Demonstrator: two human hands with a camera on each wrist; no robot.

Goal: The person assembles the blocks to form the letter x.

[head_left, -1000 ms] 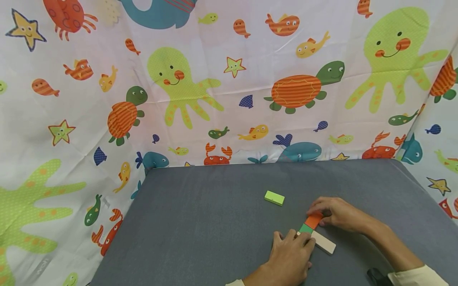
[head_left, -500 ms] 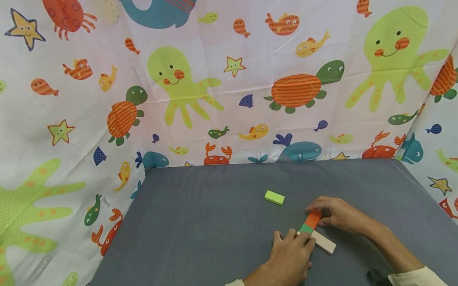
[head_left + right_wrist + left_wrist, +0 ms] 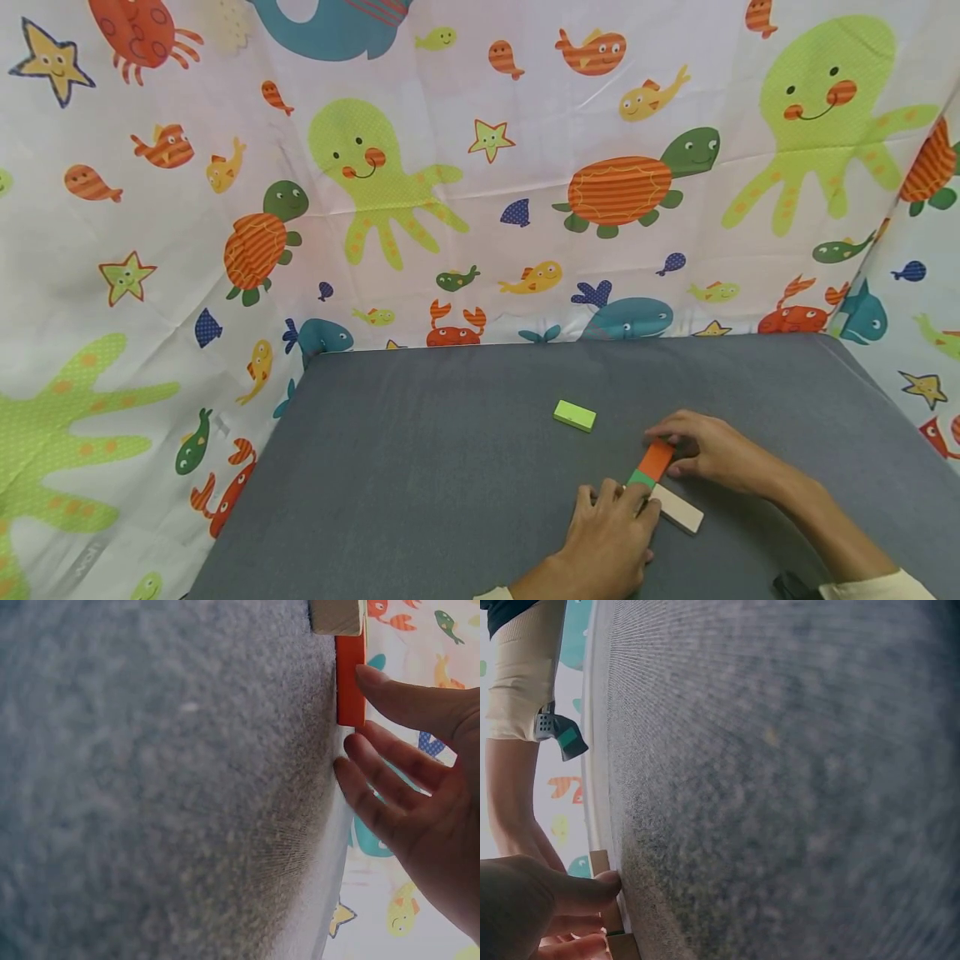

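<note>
In the head view, an orange block [image 3: 656, 459] and a green block [image 3: 642, 478] lie end to end in a slanting line. A plain wooden block [image 3: 678, 509] extends to the right from the green end. My left hand [image 3: 609, 537] grips the plain wood near that junction, its thumb against the side in the left wrist view; another wooden piece [image 3: 622, 946] shows below the thumb. My right hand [image 3: 708, 450] holds the orange block's far end, thumb on its side and forefinger at its end. In the right wrist view the other fingers stay off the block.
A lime green block [image 3: 575, 416] lies by itself farther back on the grey cloth-covered table [image 3: 420, 467]. Behind and at the sides hangs a white curtain [image 3: 450, 225] printed with sea animals. A dark wrist device [image 3: 564, 735] sits by the right sleeve.
My right hand has shifted very slightly away to the right, and more of the orange block shows. The left hand and the other blocks look nearly unmoved.
</note>
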